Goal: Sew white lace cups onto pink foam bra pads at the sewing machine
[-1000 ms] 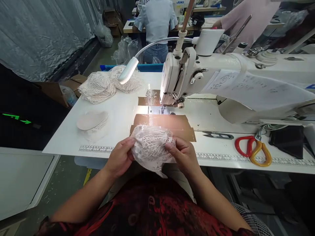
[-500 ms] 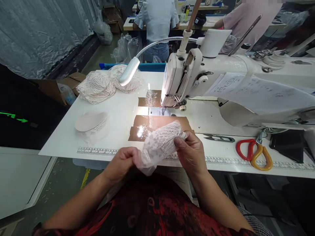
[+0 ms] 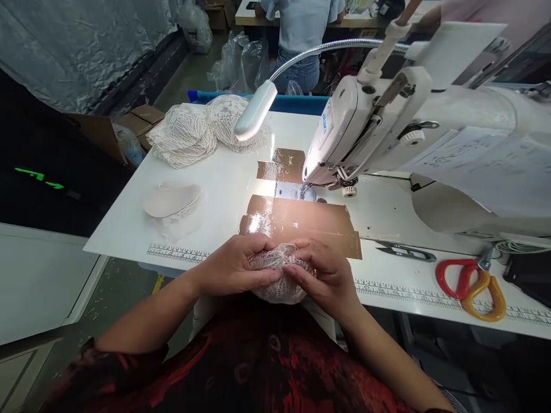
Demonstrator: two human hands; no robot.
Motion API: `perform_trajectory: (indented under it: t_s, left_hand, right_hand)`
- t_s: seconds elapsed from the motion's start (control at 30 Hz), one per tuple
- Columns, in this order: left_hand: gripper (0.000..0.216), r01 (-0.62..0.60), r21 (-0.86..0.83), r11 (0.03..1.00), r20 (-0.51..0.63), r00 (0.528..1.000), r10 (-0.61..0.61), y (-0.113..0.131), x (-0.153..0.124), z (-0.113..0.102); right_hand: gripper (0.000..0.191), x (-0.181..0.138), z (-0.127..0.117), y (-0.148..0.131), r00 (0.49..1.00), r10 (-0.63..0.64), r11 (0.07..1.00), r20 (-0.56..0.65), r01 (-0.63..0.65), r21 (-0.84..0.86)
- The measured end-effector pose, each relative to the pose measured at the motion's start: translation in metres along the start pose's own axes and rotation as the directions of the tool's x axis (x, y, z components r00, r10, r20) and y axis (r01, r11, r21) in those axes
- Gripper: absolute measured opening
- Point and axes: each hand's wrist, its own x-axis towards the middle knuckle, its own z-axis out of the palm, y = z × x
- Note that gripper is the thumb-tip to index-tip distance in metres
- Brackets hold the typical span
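A rounded piece of white lace [image 3: 279,287] is held between both hands at the table's front edge, close to my body. My left hand [image 3: 235,267] pinches its left side with thumb and fingers. On the other side, my right hand [image 3: 329,275] grips the lace, its thumb pressed near the middle. Just beyond my hands lies brown tape [image 3: 301,218] stuck to the tabletop. The sewing machine's needle area [image 3: 305,192] stands behind that, lit by a lamp [image 3: 257,110] on a bendable neck.
Stacked lace cups [image 3: 185,135] lie at the table's far left, with a smooth oval pad [image 3: 172,199] on lace nearer me. Thread snips [image 3: 407,251] and red-and-yellow-handled scissors [image 3: 471,287] lie right. A printed ruler [image 3: 387,288] runs along the front edge. A person [image 3: 299,34] sits ahead.
The lace was stretched out between my hands; now it is gathered into a rounder shape. My hands have come closer together, and the view has shifted and tilted.
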Motion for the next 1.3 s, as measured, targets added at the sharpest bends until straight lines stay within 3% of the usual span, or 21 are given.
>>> perform_trajectory:
  t_s: [0.1,0.3,0.4,0.47,0.57,0.67,0.73,0.9,1.03,1.2,1.3]
  left_hand:
    - [0.022,-0.004,-0.020,1.000,-0.005,1.000,0.004,-0.002,0.004,-0.001]
    - [0.040,0.022,-0.137,0.990,-0.034,0.999,-0.027,0.000,0.013,-0.011]
    - [0.028,0.090,-0.199,0.976,0.028,0.996,-0.086,-0.001,0.017,-0.016]
    - [0.013,0.109,-0.252,0.962,-0.024,0.993,-0.119,-0.004,0.019,-0.020]
    - [0.016,0.031,-0.360,0.933,-0.149,0.985,-0.090,-0.010,0.022,-0.027]
    - [0.037,0.068,-0.367,0.928,0.012,0.998,-0.069,-0.011,0.025,-0.028]
    - [0.027,0.143,-0.326,0.934,0.139,0.985,-0.102,-0.009,0.028,-0.024]
    - [0.016,0.182,-0.317,0.931,0.174,0.976,-0.131,-0.001,0.033,-0.015]
    - [0.014,0.147,-0.297,0.944,0.150,0.983,-0.106,0.004,0.035,-0.016]
    - [0.019,0.125,-0.255,0.959,0.127,0.987,-0.095,0.002,0.037,-0.016]
    - [0.019,0.112,-0.219,0.969,0.114,0.989,-0.089,0.000,0.038,-0.016]
  right_hand:
    - [0.008,0.004,0.000,0.000,0.995,0.022,0.998,-0.093,-0.027,-0.055]
    - [0.010,0.011,-0.001,0.000,0.990,0.081,0.993,-0.115,-0.090,-0.076]
    - [0.010,0.013,-0.001,0.002,0.992,0.082,0.994,-0.100,-0.088,-0.059]
    - [0.012,0.014,-0.001,0.002,0.990,0.090,0.994,-0.107,-0.095,-0.047]
    - [0.012,0.015,-0.001,0.003,0.988,0.091,0.994,-0.122,-0.098,-0.054]
    - [0.010,0.016,-0.001,0.004,0.994,0.076,0.996,-0.079,-0.079,-0.032]
    - [0.008,0.017,-0.001,0.005,0.996,0.070,0.997,-0.049,-0.071,-0.021]
    - [0.011,0.023,-0.004,0.004,0.995,0.043,0.996,-0.090,-0.049,-0.072]
    - [0.016,0.026,-0.007,0.005,0.984,0.160,0.987,-0.084,-0.159,0.016]
    - [0.017,0.029,-0.012,0.010,0.925,0.379,0.910,-0.013,-0.370,0.185]
    - [0.017,0.031,-0.015,0.010,0.914,0.403,0.900,0.049,-0.405,0.159]
